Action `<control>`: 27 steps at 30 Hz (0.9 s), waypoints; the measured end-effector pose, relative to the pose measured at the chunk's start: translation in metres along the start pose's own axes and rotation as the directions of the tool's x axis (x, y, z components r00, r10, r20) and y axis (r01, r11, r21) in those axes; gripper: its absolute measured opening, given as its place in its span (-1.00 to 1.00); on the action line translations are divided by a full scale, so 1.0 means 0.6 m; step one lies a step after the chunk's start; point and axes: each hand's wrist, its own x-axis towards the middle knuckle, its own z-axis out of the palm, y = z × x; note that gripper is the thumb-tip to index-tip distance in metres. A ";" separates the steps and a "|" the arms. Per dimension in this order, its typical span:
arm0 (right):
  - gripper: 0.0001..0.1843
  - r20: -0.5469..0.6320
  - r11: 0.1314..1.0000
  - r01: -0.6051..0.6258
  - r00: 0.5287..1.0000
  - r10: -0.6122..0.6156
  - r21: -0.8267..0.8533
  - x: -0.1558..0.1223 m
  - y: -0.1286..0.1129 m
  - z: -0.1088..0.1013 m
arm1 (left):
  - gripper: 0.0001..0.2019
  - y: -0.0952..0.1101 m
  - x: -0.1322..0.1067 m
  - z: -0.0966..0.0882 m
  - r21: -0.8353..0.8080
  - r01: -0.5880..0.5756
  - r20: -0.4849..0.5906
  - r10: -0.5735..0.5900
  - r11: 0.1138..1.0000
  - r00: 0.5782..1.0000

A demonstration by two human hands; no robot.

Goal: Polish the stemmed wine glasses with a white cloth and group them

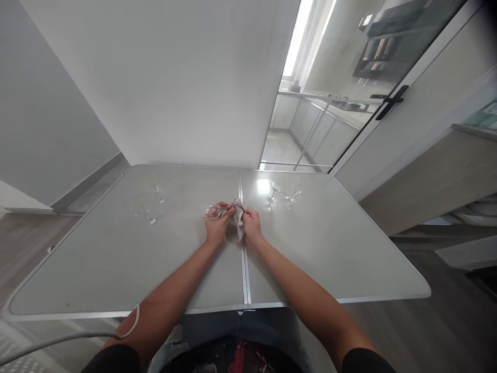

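Over the table point(322, 248), glass point(212, 211) gripped in left hand point(218, 221), cloth point(239, 221) clutched by right hand point(252, 226), bunched between the two.

pale table point(97, 269), metal-edged, centre seam point(245, 274) | left half: two clear glasses point(157, 193) | right half: two stemmed glasses point(274, 192)

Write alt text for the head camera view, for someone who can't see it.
A person's left hand holds a clear glass while the right hand grips a pale cloth, above a light table. More clear glasses are on the table, two on each side.
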 end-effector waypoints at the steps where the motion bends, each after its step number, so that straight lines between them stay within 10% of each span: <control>1: -0.71 0.013 1.000 -0.003 1.000 0.003 -0.004 -0.003 0.001 0.001 | -0.58 0.003 0.001 -0.001 -0.001 -0.005 -0.023 0.005 1.000 1.000; 22: -0.66 0.112 0.975 -0.214 0.972 0.207 0.054 -0.001 -0.034 0.006 | -0.59 0.015 0.003 -0.007 0.101 -0.059 0.006 0.059 0.993 0.998; 27: -0.61 0.041 0.993 -0.056 0.998 0.052 0.101 0.005 -0.033 -0.001 | -0.62 0.015 -0.003 -0.003 0.121 -0.049 0.085 0.039 0.991 0.996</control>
